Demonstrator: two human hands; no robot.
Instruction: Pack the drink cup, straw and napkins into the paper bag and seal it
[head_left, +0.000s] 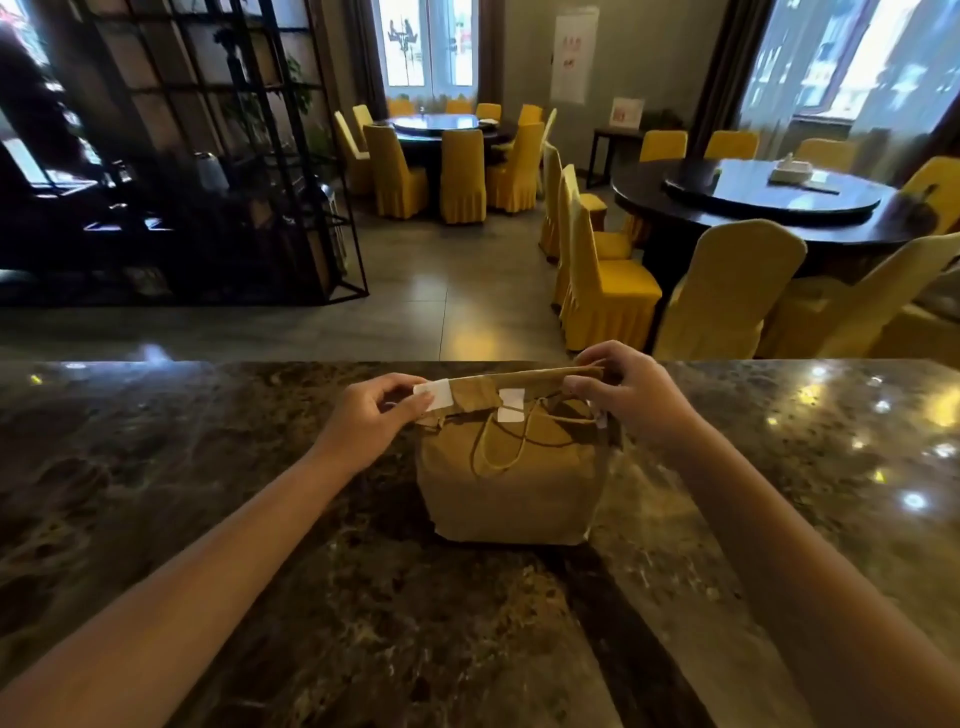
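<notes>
A brown paper bag (511, 488) stands upright on the dark marble counter (208, 493), its top folded over toward me and its twine handles hanging down the front. A white sticker (508, 404) sits on the middle of the fold. My left hand (371, 421) pinches the fold's left end, with a second white sticker (435, 393) under its fingertips. My right hand (626, 392) pinches the fold's right end. The cup, straw and napkins are not visible.
Beyond the counter's far edge lies a tiled floor with round dark tables (753, 202) and yellow-covered chairs (608, 291). A black metal shelf frame (208, 156) stands at the back left.
</notes>
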